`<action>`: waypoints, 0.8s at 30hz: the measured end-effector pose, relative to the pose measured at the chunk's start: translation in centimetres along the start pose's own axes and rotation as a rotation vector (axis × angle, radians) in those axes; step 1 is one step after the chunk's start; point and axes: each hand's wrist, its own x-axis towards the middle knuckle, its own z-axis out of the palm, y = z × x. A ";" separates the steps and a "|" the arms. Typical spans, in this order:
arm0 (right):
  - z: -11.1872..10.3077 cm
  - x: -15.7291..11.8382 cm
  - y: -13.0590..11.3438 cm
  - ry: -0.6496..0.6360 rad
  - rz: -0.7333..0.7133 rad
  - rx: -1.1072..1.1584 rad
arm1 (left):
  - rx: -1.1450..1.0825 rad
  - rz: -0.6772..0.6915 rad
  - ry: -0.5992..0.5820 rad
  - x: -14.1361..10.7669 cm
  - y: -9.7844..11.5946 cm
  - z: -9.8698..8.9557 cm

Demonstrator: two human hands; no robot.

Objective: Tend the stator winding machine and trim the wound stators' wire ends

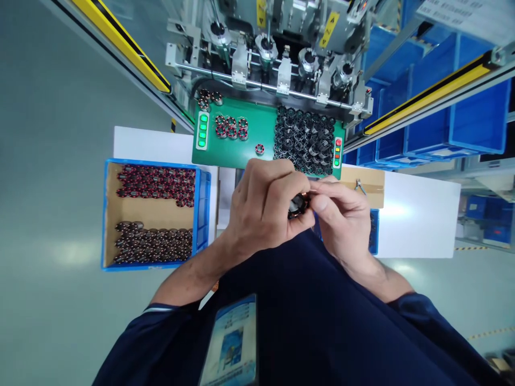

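Note:
My left hand (269, 206) is closed round a motor stator (296, 206), a small dark ring with copper windings, held in front of my chest. At its right edge my right hand (341, 214) pinches thumb and finger together, where a thin copper wire seems to run; the fingertips hide most of it. Beyond my hands is a green work surface (233, 154). Several red-and-copper stators (231, 127) stand in rows on its left, and a single stator (259, 149) lies apart. Many black unwound stator cores (303, 136) crowd its right side.
A winding machine (265, 51) stands behind the green surface, with button panels (202, 130) at the sides. A blue crate (105, 214) of wound stators is at left. To the right are cutting pliers (360, 186) on cardboard, a white table (422, 214) and blue bins (475, 118).

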 end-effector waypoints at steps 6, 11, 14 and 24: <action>-0.2 0.7 -0.7 -0.041 -0.001 0.002 | 0.023 0.012 -0.028 -0.4 -0.2 0.3; -1.9 2.4 -2.8 -0.185 -0.102 -0.178 | -0.094 0.006 -0.064 0.5 0.1 -0.8; -3.5 4.0 -5.0 -0.323 -0.191 -0.404 | -0.452 -0.195 -0.227 1.3 -0.5 -1.2; -6.2 3.9 -4.1 -0.459 0.290 -0.238 | -0.192 -0.264 -0.304 -2.6 -1.3 -1.8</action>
